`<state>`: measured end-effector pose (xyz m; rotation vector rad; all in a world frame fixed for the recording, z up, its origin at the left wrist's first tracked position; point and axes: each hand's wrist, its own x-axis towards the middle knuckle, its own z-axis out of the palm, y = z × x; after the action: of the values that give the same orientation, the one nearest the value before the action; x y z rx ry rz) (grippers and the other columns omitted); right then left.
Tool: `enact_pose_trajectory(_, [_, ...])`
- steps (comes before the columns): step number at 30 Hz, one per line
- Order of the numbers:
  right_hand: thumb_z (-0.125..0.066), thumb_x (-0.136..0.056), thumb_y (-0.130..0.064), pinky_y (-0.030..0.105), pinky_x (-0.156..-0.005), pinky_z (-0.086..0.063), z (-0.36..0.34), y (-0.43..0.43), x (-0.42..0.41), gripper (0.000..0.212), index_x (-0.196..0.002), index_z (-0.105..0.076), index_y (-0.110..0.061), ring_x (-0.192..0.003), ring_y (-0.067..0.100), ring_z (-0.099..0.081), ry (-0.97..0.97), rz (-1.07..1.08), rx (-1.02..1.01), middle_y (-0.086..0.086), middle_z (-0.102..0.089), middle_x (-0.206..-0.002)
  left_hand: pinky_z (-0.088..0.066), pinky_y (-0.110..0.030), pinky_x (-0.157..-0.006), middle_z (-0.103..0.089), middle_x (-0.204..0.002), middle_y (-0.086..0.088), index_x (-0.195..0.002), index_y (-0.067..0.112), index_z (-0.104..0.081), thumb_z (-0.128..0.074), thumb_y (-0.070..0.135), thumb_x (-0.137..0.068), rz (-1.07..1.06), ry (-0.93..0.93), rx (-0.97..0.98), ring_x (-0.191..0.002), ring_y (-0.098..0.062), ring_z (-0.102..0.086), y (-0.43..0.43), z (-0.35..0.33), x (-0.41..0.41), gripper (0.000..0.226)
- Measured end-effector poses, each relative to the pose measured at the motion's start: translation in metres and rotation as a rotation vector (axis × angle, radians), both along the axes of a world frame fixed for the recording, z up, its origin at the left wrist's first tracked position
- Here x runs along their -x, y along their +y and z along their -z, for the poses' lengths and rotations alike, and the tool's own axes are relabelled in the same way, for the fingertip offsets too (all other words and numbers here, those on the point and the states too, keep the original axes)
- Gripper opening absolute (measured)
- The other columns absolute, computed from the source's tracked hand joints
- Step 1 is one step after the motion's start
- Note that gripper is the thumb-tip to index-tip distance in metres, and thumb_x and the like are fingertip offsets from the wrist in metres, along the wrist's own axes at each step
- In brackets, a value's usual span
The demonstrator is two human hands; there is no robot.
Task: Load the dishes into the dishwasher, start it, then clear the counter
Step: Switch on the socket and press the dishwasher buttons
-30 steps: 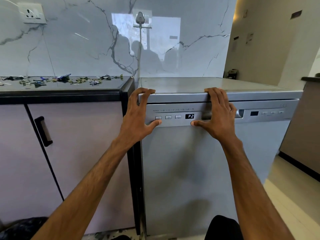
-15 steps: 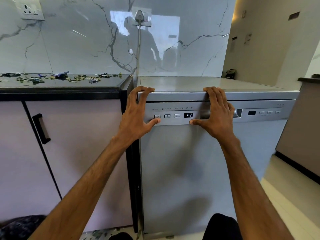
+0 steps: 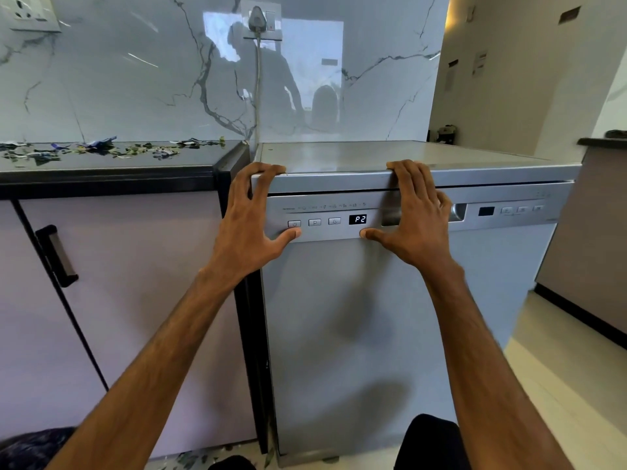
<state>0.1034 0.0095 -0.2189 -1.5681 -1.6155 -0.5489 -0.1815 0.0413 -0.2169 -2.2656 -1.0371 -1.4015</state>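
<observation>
The silver dishwasher (image 3: pixel 373 317) stands with its door closed, and its display (image 3: pixel 358 219) reads P2. My left hand (image 3: pixel 251 228) lies on the door's upper left corner, fingers over the top edge and thumb tip just below the power button (image 3: pixel 294 223). My right hand (image 3: pixel 417 222) lies flat on the control panel to the right of the display, covering part of the door handle recess, with fingers reaching the top edge and thumb on the panel's lower rim. No dishes are in sight.
The black counter (image 3: pixel 112 166) to the left carries several scattered scraps (image 3: pixel 98 149) along the marble wall. Below it is a cabinet door with a black handle (image 3: pixel 56 256). The dishwasher's cord runs up to a wall socket (image 3: pixel 259 20). A dark bag (image 3: pixel 30 446) lies on the floor at lower left.
Both hands stay where they were on the dishwasher front. Only the view has shifted slightly.
</observation>
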Motion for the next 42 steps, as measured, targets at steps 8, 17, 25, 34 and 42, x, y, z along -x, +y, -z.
enact_pose_trajectory(8, [-0.079,-0.066,-0.068,0.051,-0.12,-0.013,0.006,0.005,-0.004,0.122,-0.159,-0.014,-0.022,-0.155,0.021,-0.001,-0.028,-0.004,-0.005,0.001,-0.01,-0.167,-0.032,-0.027,-0.113,-0.03,-0.149,-0.008,-0.147,0.018,-0.037,-0.088,0.047,-0.067,0.017,-0.022,0.006,-0.137,-0.02,-0.03,0.002,0.001,-0.002,0.099])
enact_pose_trajectory(17, [-0.076,-0.063,-0.068,0.048,-0.117,-0.017,0.005,0.01,-0.007,0.118,-0.157,-0.02,-0.022,-0.154,0.018,-0.006,-0.026,-0.014,-0.026,-0.002,-0.017,-0.164,-0.036,-0.04,-0.113,-0.038,-0.142,-0.018,-0.142,0.007,-0.044,-0.09,0.048,-0.065,-0.041,-0.058,-0.017,-0.135,-0.026,-0.035,0.006,0.001,-0.012,0.098])
enact_pose_trajectory(25, [-0.085,-0.064,-0.045,0.051,-0.117,-0.021,-0.015,-0.008,0.013,0.112,-0.155,-0.027,-0.018,-0.155,0.019,-0.006,0.111,0.061,0.147,0.0,-0.019,-0.165,-0.034,-0.052,-0.112,-0.044,-0.138,-0.024,-0.134,-0.001,-0.052,-0.091,0.042,-0.067,-0.139,-0.018,0.146,-0.138,-0.04,-0.036,-0.009,-0.02,-0.018,0.089])
enact_pose_trajectory(34, [-0.087,-0.071,-0.04,0.056,-0.116,-0.026,-0.055,-0.025,0.032,0.114,-0.158,-0.018,-0.014,-0.156,0.026,0.001,0.109,0.154,0.506,0.004,-0.006,-0.168,-0.029,-0.048,-0.119,-0.036,-0.147,-0.022,-0.143,0.005,-0.045,-0.082,0.035,-0.077,-0.048,0.105,0.514,-0.148,-0.039,-0.023,-0.033,-0.067,-0.003,0.081])
enact_pose_trajectory(42, [-0.081,-0.074,-0.018,0.064,-0.118,-0.016,-0.158,-0.05,0.057,0.117,-0.159,0.0,-0.013,-0.155,0.025,0.007,0.138,0.113,1.091,0.004,0.01,-0.168,-0.034,-0.038,-0.116,-0.016,-0.162,-0.011,-0.155,0.014,-0.026,-0.064,0.01,-0.08,-0.054,0.413,1.038,-0.151,-0.029,-0.015,-0.055,-0.158,0.01,0.084])
